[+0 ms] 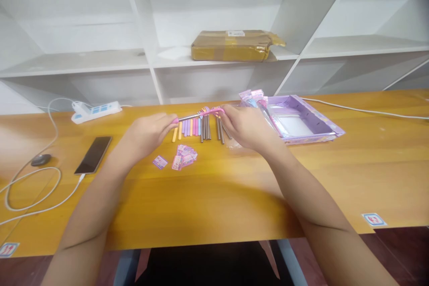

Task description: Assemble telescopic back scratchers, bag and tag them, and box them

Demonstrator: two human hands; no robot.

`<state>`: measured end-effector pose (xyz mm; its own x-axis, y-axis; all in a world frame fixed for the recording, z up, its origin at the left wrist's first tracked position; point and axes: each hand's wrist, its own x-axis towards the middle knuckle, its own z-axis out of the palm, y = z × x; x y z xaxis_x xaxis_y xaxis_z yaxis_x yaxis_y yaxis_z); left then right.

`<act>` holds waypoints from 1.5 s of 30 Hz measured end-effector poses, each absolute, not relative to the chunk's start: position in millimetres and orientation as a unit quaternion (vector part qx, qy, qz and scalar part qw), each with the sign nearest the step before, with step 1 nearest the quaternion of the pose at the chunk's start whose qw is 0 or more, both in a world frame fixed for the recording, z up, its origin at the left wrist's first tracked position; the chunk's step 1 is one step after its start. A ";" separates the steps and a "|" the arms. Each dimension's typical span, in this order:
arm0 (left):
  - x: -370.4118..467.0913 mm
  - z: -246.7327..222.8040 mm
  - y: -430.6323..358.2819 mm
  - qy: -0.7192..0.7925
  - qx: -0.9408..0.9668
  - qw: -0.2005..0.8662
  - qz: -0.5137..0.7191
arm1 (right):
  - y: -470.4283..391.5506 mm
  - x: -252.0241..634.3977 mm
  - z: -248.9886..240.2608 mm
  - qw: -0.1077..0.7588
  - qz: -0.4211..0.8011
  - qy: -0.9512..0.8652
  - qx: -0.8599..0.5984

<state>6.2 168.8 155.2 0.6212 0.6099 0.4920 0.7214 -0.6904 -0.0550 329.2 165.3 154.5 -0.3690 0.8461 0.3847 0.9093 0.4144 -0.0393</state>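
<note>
A pink back scratcher with a metal rod is stretched level above the table between my two hands. My left hand is closed around its pink handle end. At the other end, the fingers of my right hand grip the pink head part. Below the rod lies a row of orange, purple, pink and blue handles, with dark metal tubes beside them. Colourful claw-shaped heads partly show behind the rod. Small printed cards are scattered nearer to me, one of them lying apart.
A purple open box stands right of my right hand, with bagged scratchers at its left side. On the left are a phone, a cable, a dark mouse-like object and a power strip. A taped carton rests on the shelf.
</note>
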 end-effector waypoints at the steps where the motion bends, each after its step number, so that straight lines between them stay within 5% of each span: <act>1: 6.2 155.4 168.7 -0.372 -0.892 0.127 -0.224 | 165.4 329.5 155.0 0.171 -0.090 -0.824 -0.533; 24: 13.2 158.4 163.4 -0.390 -0.878 0.166 -0.223 | 170.0 332.9 152.1 0.199 -0.098 -0.834 -0.505; 36: 25.4 158.7 163.2 -0.540 -0.803 0.210 -0.136 | 175.0 334.2 147.4 0.227 -0.135 -0.851 -0.455; 45: -41.1 177.8 194.9 -0.598 -0.747 0.197 -0.215 | 205.4 409.4 162.5 0.247 -0.158 -0.729 -0.619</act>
